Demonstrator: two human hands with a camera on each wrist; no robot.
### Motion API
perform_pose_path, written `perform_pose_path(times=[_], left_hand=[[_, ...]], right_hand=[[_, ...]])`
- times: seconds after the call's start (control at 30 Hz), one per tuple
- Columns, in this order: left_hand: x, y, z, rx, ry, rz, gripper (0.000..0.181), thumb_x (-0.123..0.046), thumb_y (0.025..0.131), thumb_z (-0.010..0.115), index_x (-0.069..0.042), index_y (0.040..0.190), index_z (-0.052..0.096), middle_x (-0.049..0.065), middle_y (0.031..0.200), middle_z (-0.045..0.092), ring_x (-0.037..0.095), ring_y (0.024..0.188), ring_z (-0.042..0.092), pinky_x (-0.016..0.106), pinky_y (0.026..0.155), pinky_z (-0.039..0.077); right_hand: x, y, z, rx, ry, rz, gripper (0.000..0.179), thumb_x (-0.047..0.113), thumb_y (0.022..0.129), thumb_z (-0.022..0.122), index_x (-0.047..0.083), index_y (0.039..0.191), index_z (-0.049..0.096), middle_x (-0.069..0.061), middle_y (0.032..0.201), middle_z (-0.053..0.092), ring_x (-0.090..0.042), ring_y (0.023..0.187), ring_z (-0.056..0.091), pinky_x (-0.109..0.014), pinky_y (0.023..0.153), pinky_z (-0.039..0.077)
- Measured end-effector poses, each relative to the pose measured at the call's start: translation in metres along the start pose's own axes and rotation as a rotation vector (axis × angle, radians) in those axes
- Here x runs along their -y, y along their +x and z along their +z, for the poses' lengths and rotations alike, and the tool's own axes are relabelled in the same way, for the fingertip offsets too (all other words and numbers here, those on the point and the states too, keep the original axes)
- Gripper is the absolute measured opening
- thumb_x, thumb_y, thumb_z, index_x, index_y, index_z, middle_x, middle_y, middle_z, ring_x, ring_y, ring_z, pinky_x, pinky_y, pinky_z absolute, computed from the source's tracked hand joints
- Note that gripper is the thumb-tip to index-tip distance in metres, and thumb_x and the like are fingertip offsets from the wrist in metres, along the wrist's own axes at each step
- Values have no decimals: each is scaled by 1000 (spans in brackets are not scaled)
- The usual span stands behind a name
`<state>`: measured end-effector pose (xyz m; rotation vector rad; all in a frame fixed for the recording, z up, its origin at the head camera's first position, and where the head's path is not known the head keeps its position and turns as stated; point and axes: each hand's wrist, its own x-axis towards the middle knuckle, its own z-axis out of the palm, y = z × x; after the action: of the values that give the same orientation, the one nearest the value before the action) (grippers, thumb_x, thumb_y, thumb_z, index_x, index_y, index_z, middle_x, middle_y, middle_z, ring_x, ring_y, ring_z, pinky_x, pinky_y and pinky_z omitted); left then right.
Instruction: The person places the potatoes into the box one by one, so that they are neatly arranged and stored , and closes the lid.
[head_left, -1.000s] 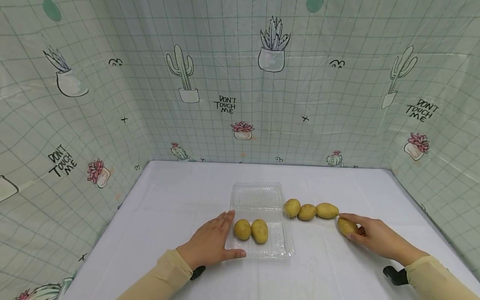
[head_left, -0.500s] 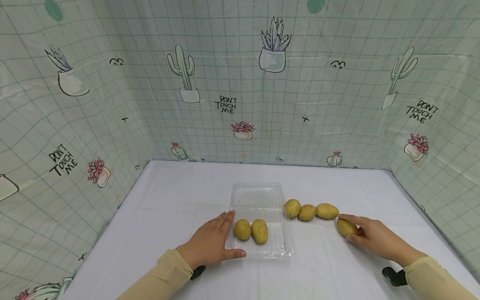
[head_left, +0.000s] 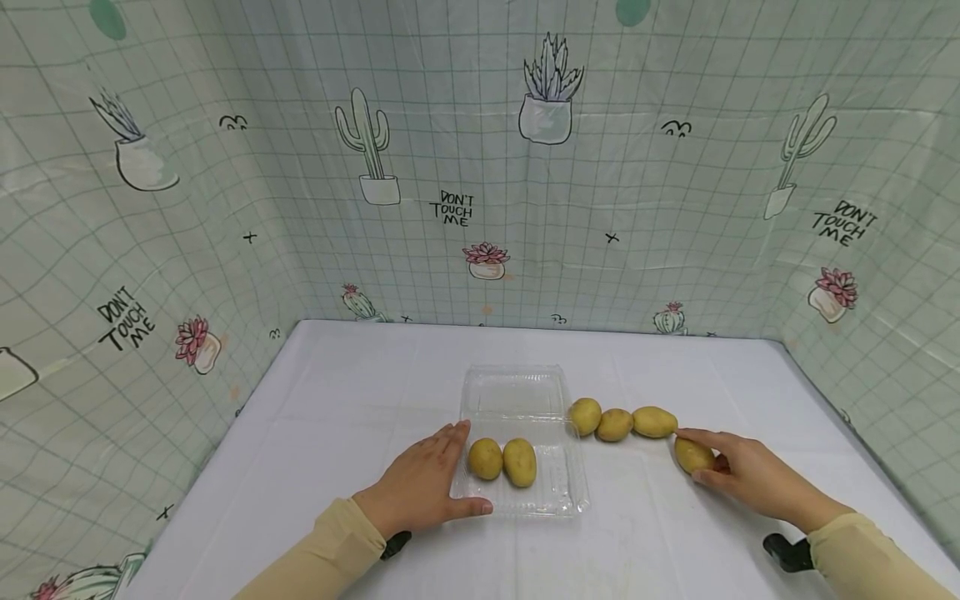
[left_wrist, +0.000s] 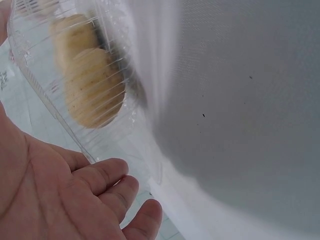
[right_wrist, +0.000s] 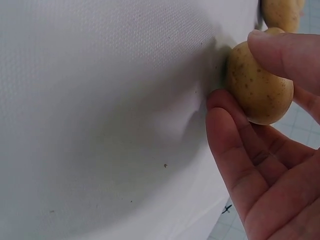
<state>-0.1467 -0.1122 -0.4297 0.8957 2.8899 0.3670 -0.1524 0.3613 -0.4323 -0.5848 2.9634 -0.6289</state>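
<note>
My right hand [head_left: 750, 473] grips a yellow potato [head_left: 693, 456] on the table, thumb on its near side and fingers around the far side. In the right wrist view this potato [right_wrist: 260, 85] shows small brown specks. My left hand [head_left: 422, 483] rests against the left side of a clear plastic clamshell box [head_left: 555, 492], fingers straight and thumb spread along the front. Two potatoes lie in the box's near half: a round potato [head_left: 485, 459] and a longer potato [head_left: 520, 463]. The left wrist view shows them through the ribbed wall, beside my fingers [left_wrist: 107, 175].
The box lid [head_left: 513, 392] lies folded back, away from me. Right of the box, a row holds a round potato [head_left: 585, 416], a small potato [head_left: 615, 425] and an oblong potato [head_left: 655, 422]. A white cloth [head_left: 360, 375] covers the table; printed curtains [head_left: 480, 167] enclose it.
Hardly anything differs. The potato in my right hand has shifted very slightly left with the hand; the left hand and the box have stayed in place.
</note>
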Motion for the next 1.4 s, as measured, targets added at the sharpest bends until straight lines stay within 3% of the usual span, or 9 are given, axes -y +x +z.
perform_pose_path(times=[0.53, 0.87, 1.4], left_hand=[[0, 0, 0, 9, -9, -2, 110, -77, 86, 53, 5, 155, 25, 18, 159, 30, 32, 144, 31, 47, 113, 32], [-1, -1, -1, 5, -10, -2, 109, -75, 87, 54, 6, 154, 26, 18, 158, 31, 33, 144, 32, 47, 113, 32], [0, 0, 1, 1, -12, 0, 109, -75, 86, 55, 6, 154, 26, 18, 158, 31, 33, 144, 32, 47, 113, 32]], right_hand=[[2, 0, 0, -7, 12, 14, 58, 21, 88, 78, 10, 141, 57, -11, 127, 62, -3, 83, 58, -28, 69, 52], [13, 3, -2, -31, 61, -22, 55, 15, 88, 77, 12, 140, 58, -14, 128, 62, -5, 85, 60, -27, 70, 53], [53, 22, -3, -81, 134, -208, 56, 9, 85, 80, 12, 138, 59, -9, 130, 62, -6, 86, 60, -26, 71, 54]])
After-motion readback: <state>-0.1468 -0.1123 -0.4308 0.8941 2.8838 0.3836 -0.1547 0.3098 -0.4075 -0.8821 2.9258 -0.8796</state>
